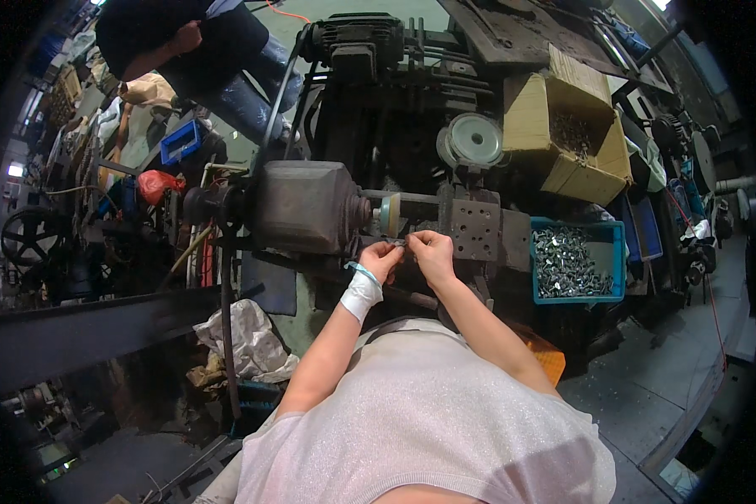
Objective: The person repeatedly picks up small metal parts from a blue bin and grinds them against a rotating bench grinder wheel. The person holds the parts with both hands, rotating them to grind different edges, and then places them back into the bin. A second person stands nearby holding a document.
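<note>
Both my hands are close together just in front of a small wheel mounted on the machine's spindle. My left hand, with a white wrap at the wrist, has its thumb and fingers pinched. My right hand pinches from the other side, its fingertips nearly meeting the left ones. Between them is a small metal part, mostly covered by my fingers, so its exact kind is unclear. A dark motor housing sits left of the wheel, and a steel block with holes stands to the right.
A teal crate of small shiny metal parts stands at the right. Behind it, an open cardboard box holds more small pieces. A round metal disc is beyond the block. Another person stands at the far left. A white sack lies lower left.
</note>
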A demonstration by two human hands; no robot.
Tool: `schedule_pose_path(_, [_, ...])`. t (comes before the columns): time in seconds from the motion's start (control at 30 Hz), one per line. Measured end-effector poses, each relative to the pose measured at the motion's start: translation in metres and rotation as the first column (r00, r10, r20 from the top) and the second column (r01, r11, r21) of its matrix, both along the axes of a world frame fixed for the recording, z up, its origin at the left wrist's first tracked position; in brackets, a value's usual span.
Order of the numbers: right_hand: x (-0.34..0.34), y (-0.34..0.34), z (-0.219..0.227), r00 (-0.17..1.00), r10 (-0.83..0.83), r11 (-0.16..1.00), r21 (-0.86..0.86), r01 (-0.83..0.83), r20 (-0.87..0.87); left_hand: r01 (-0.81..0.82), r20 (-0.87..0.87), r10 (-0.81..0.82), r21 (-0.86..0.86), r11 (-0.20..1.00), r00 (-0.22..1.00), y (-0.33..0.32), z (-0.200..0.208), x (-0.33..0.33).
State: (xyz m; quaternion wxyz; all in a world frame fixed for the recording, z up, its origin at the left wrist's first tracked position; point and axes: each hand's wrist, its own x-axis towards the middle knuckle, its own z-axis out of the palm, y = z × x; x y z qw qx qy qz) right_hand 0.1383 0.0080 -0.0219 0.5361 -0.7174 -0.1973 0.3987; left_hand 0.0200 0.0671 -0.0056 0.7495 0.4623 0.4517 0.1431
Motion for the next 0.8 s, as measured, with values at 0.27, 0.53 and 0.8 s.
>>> schedule_pose_path(0.27, [-0.002, 0.019, 0.009, 0.972, 0.074, 0.995, -0.085, -0.056, 0.224, -0.071, -0.051, 0.072, 0.032, 0.997, 0.996, 0.01, -0.033, 0.005])
schedule_pose_path(0.53, [-0.002, 0.021, 0.005, 0.968, 0.017, 0.996, -0.091, 0.007, 0.25, -0.138, -0.065, 0.141, 0.049, 0.989, 0.988, 0.004, -0.033, 0.014])
schedule_pose_path(0.8, [-0.005, 0.017, 0.009, 0.96, -0.015, 1.0, 0.012, 0.012, 0.28, -0.119, 0.038, 0.112, 0.29, 0.95, 0.993, 0.001, -0.032, 0.006])
